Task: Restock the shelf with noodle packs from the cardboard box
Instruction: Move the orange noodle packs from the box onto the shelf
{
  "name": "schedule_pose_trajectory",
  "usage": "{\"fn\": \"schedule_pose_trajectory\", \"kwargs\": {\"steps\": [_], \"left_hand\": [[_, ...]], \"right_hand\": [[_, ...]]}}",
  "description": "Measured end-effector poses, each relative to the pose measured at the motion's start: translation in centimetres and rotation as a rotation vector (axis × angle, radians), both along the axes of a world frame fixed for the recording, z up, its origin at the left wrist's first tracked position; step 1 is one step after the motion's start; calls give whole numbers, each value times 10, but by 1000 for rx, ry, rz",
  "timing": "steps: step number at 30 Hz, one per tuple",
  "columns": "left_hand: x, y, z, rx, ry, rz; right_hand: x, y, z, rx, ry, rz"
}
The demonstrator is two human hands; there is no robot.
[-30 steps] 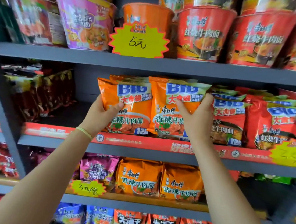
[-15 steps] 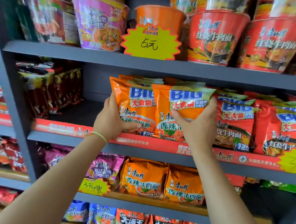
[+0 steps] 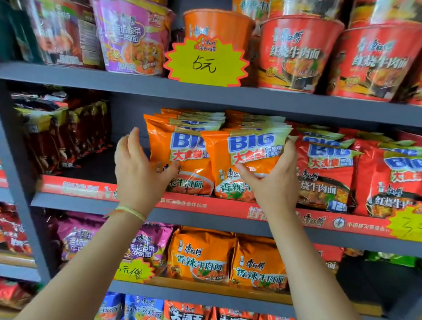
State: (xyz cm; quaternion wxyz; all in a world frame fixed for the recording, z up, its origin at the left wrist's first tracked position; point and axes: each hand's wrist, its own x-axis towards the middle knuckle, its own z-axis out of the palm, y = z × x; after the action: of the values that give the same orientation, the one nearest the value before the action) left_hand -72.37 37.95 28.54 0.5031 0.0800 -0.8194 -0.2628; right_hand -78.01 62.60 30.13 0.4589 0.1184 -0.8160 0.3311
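The grey shelf [image 3: 224,225] is filling with noodle packs. The right hand [image 3: 275,184] is gripping the front orange pack [image 3: 246,161]; the left hand [image 3: 138,173] is steadying the neighbouring pack [image 3: 179,154], fingers loose. Advisable: seat both upright, labels outward.

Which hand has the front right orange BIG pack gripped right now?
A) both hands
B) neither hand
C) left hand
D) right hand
D: the right hand wraps its fingers over the front right orange BIG pack, while the left hand is open against the neighbouring orange pack.
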Motion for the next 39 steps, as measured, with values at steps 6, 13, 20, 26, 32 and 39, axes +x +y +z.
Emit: {"fn": "schedule_pose_trajectory", "kwargs": {"steps": [6,13,20,26,32,39], "left_hand": [[4,78,-9,-611,68,-180],[-4,95,-32,-558,-147,-181],[-4,96,-26,-432,-71,-211],[-13,112,-12,-380,-222,-118],[-17,108,1,-342,-223,-165],[-7,50,15,-34,274,104]], "right_hand": [[1,5,-6,-28,-58,71],[5,26,-13,37,-175,101],[-3,31,-12,212,-258,-96],[3,44,-10,321,-481,-151],[26,18,2,184,70,-254],[8,-24,4,533,91,-42]]}}
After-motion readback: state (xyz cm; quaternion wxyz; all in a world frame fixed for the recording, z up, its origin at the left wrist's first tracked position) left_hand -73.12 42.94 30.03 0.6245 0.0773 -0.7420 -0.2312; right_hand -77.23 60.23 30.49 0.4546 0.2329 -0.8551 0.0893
